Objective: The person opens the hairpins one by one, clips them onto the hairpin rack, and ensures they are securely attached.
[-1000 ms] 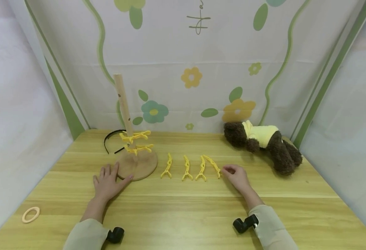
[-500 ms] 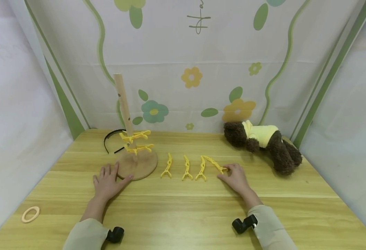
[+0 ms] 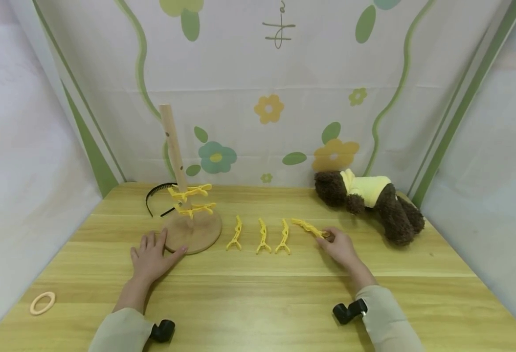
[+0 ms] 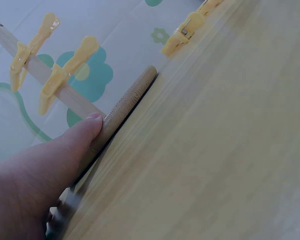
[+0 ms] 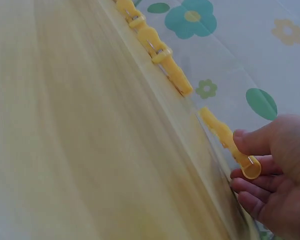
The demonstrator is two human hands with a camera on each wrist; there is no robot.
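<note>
My right hand (image 3: 340, 248) pinches the handle end of a yellow alligator hair clip (image 3: 307, 228) between thumb and fingers. In the right wrist view this hair clip (image 5: 221, 132) points away from the thumb. Three more yellow hair clips (image 3: 263, 237) lie in a row to its left. My left hand (image 3: 150, 258) rests at the round base (image 3: 200, 232) of a wooden stand, fingers spread and the thumb (image 4: 90, 127) on its rim. Two yellow hair clips (image 3: 193, 190) are clamped, one above the other, low on the upright wooden post (image 3: 172, 142).
A black toothed headband (image 3: 154, 190) lies behind the stand. At the back right a brown plush bear (image 3: 370, 190) in a yellow top lies on its side. A pale ring (image 3: 42, 303) sits near the table's left edge. A flowered cloth (image 3: 240, 73) hangs behind the table.
My right hand has taken hold of the rightmost hair clip and moved it a little to the right, away from the row. My left hand has stayed at the base.
</note>
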